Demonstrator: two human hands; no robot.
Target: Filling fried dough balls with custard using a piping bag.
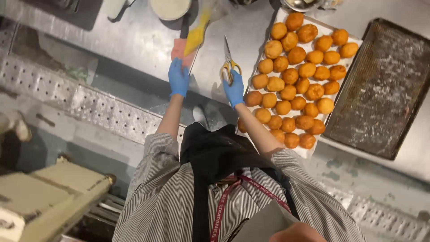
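Just beneath right hand [234, 89] fingers [231, 79]: yellow-handled scissors [229, 62].

Steel counter [134, 40] above perforated metal floor grating [103, 112]

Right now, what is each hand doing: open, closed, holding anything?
Left hand: gloved, resting on the pink cloth on the counter; grip cannot be told.
Right hand: gloved, on the yellow handles of the scissors; closed grip not clear.

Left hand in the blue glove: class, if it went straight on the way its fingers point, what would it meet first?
The left hand points up the steel counter; it would likely meet the pink cloth first, which its fingertips seem almost to touch.
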